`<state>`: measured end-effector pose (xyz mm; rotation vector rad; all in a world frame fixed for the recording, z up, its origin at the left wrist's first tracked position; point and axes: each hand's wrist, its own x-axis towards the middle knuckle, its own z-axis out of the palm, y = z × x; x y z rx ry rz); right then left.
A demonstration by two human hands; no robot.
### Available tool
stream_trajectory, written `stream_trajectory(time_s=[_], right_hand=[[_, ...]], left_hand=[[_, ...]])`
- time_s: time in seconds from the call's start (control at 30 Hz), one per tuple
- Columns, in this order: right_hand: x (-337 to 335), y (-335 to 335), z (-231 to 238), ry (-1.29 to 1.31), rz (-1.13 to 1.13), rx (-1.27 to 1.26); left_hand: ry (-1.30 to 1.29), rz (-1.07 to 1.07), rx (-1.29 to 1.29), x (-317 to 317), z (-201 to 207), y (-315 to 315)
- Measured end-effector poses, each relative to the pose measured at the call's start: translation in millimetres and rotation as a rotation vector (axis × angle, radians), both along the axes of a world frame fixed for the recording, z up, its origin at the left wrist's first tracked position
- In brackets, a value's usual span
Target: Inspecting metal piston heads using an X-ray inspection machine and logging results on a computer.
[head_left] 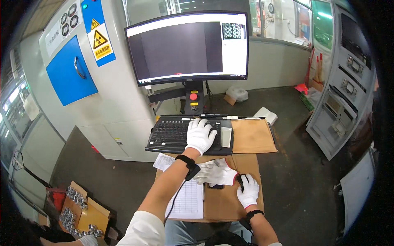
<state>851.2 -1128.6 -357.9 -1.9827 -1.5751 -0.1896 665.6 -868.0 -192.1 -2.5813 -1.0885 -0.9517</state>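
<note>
My left hand (200, 137), in a white knit glove, lies with fingers spread over the right part of a black keyboard (169, 132). My right hand (249, 193), gloved the same way, is closed over a black computer mouse (241, 179), which shows only in part. The mouse is on a cardboard-covered surface (232, 207). Between my hands lies a loose pair of white gloves (217, 173) with a red cuff edge, partly over a dark flat object (216, 186). A printed form sheet (186, 201) sits beneath my left forearm. Behind the keyboard, a curved monitor (176, 51) shows a large dark grey picture.
Brown cardboard (254, 137) lies right of the keyboard. A red push button (193, 96) sits below the monitor. At left stands a large white cabinet (119, 102) with a blue door. Lower left, a box (98, 213) holds several metal parts near another person's gloved hand (88, 240).
</note>
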Motion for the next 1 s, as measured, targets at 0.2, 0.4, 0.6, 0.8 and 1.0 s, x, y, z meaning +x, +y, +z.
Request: stream_trajectory(time_s=[0.2,0.4,0.6,0.8,1.0], right_hand=[[1,-3,-3,-0.001,-0.045,-0.065],[3,-5,-7,0.002,-0.021,-0.034],[1,-2,3,0.021,-0.01,-0.035],[3,-4,2,0.007,-0.023,-0.022],[0,0,-1,0.029,0.03,-0.024]], left_hand=[[-0.048,0.032,0.026,18,-1,-13],[-0.202,-0.023,0.05,1,-4,0],[-0.197,0.178,0.112,-95,-20,34],[-0.096,0.079,0.153,-87,-15,28],[-0.026,0.186,0.097,-61,-11,23]])
